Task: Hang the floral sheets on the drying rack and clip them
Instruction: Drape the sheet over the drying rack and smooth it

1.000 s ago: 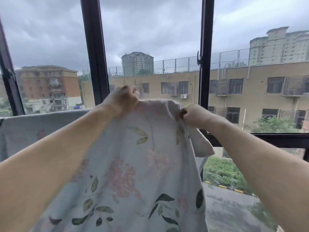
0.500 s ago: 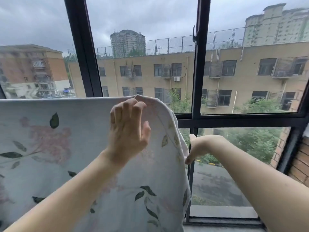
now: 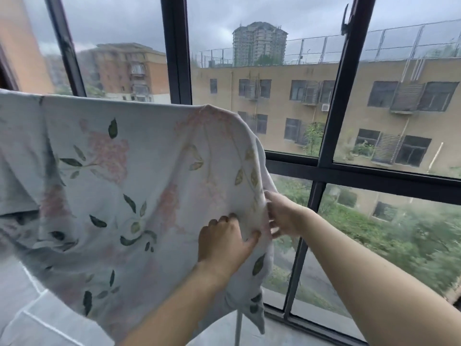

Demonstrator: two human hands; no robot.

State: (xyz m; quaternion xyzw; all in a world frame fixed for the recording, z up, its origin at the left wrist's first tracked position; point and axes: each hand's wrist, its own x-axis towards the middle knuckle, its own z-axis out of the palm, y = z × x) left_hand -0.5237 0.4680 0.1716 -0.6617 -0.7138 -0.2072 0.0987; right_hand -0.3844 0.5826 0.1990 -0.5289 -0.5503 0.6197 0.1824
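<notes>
A: Why is the floral sheet (image 3: pixel 104 186) sitting that high in front of the window frame (image 3: pixel 331 168)?

B: It is draping over a top rail that the cloth itself is hiding, so gravity is doing the hanging. Only a thin pale rack leg (image 3: pixel 238 328) is showing below the hem.

A: And the left hand (image 3: pixel 224 242)?

B: It is lying on the near face of the sheet with fingers spread and only lightly bent, the thumb reaching toward the right edge. It is pressing more than gripping, probably to keep the cloth from sliding while the edge is being worked.

A: The right hand (image 3: pixel 283 216)?

B: It is pinching the sheet's right edge, fingers closing round the fold. I judge it is pulling the side straight so the fabric is hanging flat rather than bunching at the corner.

A: Any clips on yet?

B: None are showing anywhere, so the clipping is looking like a step not yet done. The left part of the sheet is sagging in folds and may need spreading too.
</notes>
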